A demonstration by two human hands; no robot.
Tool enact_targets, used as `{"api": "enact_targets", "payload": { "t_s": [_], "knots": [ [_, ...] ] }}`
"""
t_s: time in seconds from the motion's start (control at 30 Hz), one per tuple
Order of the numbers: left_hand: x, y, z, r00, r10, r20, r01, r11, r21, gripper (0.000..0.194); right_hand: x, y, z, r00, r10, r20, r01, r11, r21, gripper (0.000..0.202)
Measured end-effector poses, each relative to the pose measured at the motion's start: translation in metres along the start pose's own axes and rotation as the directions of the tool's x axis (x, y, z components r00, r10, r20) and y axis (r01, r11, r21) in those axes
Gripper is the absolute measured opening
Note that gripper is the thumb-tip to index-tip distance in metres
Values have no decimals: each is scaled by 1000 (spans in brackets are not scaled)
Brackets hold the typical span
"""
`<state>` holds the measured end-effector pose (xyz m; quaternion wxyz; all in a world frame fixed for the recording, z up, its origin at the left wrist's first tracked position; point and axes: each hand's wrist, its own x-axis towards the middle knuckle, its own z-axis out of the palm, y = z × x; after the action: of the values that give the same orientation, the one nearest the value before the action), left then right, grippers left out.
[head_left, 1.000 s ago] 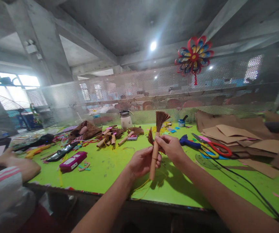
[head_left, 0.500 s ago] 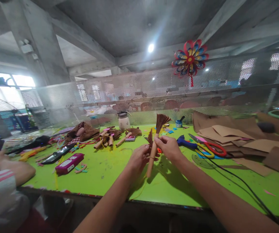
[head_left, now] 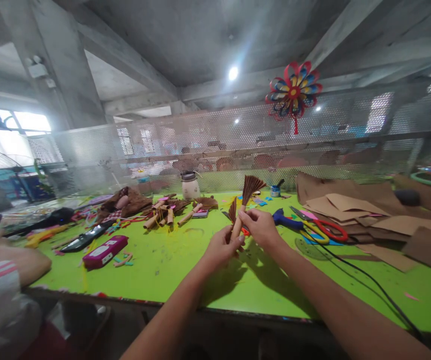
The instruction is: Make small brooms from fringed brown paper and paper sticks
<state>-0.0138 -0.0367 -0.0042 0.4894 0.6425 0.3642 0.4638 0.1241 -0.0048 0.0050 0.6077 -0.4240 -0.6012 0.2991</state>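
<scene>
Two hands (head_left: 221, 247) (head_left: 261, 228) — both holding paper tube (head_left: 237, 229), pleated fan (head_left: 252, 188) atop

Tan tube (head_left: 237, 228), dark brown fan (head_left: 252, 190), lime green table (head_left: 155, 272), purple box (head_left: 106, 251)

Your left hand (head_left: 223, 249) and right hand (head_left: 261, 229) make two, and with them you've one rolled tan paper tube (head_left: 237, 229) and two pleated brown paper fans (head_left: 252, 189)! On your one lime-green desk (head_left: 151, 272), one magenta plastic box (head_left: 105, 252), one pale jar with a dark lid (head_left: 190, 187), one small blue tub (head_left: 275, 191), one blue glue gun (head_left: 289, 220). One red-and-blue flower ornament (head_left: 294, 92) ahead of you. Those piled tan paper rolls (head_left: 169, 216) overlap; you can't get an exact count.
</scene>
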Motion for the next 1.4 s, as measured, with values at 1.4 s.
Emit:
{"api": "enact_targets", "payload": {
  "t_s": [1.4],
  "knots": [
    [23, -10, -60, 841, -206, -501, 520, 567, 639, 11, 11, 4, -13, 981, -183, -72, 166, 967, -194, 35]
  ]
}}
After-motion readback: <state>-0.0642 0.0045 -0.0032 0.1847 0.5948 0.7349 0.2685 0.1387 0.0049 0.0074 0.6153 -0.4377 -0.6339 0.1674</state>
